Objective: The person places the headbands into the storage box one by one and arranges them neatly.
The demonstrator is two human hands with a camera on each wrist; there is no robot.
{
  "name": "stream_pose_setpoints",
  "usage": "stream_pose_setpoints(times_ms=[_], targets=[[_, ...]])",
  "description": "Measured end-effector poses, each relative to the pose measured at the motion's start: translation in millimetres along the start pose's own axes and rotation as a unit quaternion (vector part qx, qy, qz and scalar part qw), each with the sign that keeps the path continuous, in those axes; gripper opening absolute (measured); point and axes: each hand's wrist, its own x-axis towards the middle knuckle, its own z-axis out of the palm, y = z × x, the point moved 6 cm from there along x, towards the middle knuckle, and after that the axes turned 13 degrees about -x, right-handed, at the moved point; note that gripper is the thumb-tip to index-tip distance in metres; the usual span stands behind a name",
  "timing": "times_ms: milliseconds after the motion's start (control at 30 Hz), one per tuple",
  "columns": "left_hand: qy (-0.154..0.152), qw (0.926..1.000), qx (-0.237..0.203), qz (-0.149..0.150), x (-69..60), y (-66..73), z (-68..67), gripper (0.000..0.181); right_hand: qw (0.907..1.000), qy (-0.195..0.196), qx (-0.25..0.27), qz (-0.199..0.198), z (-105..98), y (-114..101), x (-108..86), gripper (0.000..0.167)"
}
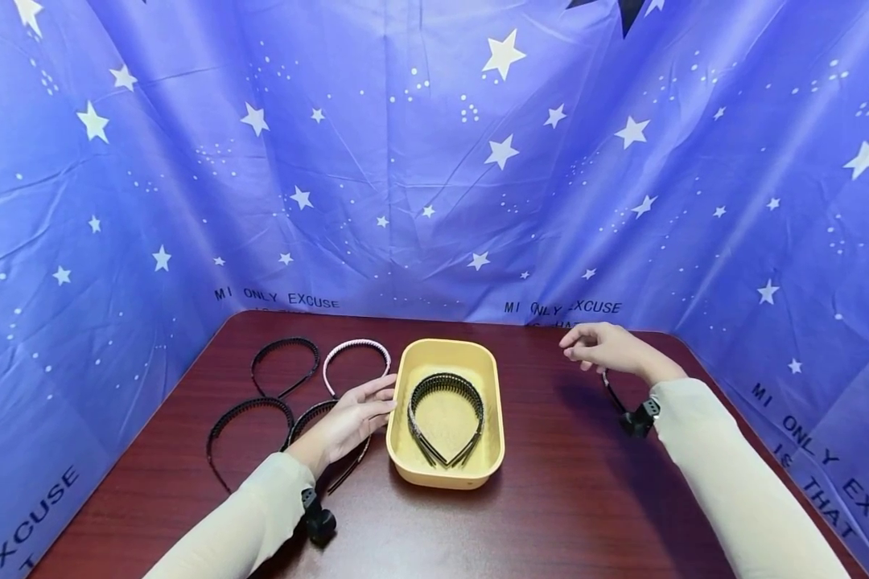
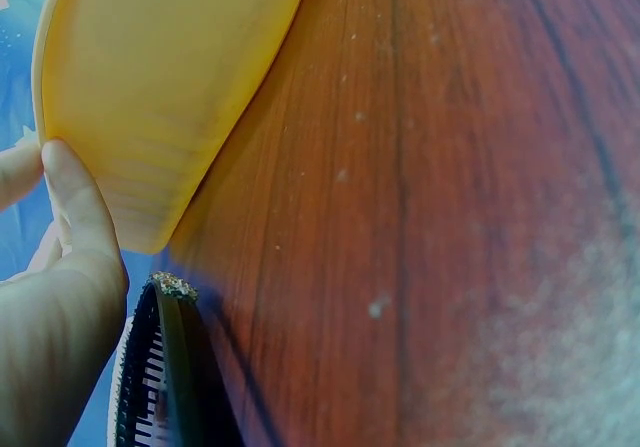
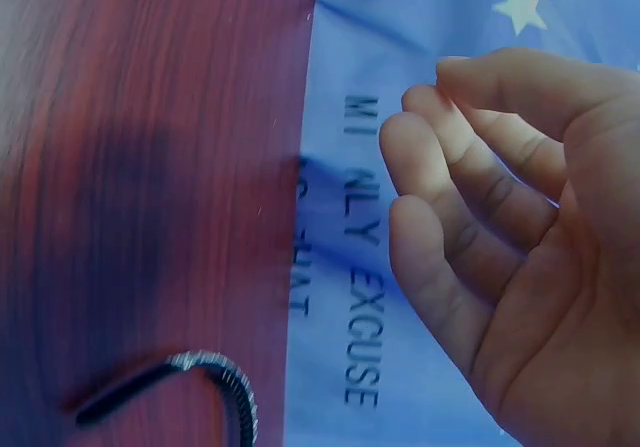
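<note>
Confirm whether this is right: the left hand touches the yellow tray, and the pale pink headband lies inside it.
Not quite: the pale pink headband lies on the table, outside the yellow tray, as the head view shows. The left hand does touch it.

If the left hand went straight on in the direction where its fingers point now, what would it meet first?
The box. The fingertips of the left hand already seem to touch its side, so it would probably push against that wall at once, unless it sits higher than it looks.
</note>
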Motion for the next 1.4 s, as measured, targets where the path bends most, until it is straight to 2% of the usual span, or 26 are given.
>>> stream_pose_setpoints(times_ms=[133, 433, 933, 1233, 1400], targets=[[0.000, 1.0000, 0.000, 0.003, -0.7, -0.1, -0.5, 0.061, 0.9999, 0.002, 0.014, 0.008, -2, 11, -7.9, 0.024], [-0.003, 1.0000, 0.004, 0.002, -0.8, 0.1, -0.1, 0.061, 0.9990, 0.025, -0.016, 0.034, -8, 41, -27.0, 0.027], [0.006, 0.9999, -0.009, -0.002, 0.7, -1.1, -1.3, 0.060, 0.9952, 0.069, 0.006, 0.069, -16, 97, -48.6, 0.034], [0.008, 0.9999, -0.010, -0.001, 0.0, -0.9, -0.5, 0.060, 0.9874, 0.106, -0.005, 0.117, -18, 120, -62.3, 0.039], [0.008, 0.9999, -0.011, -0.001, -0.1, -1.0, -1.2, 0.060, 0.9833, 0.121, 0.009, 0.135, -15, 139, -70.0, 0.044]])
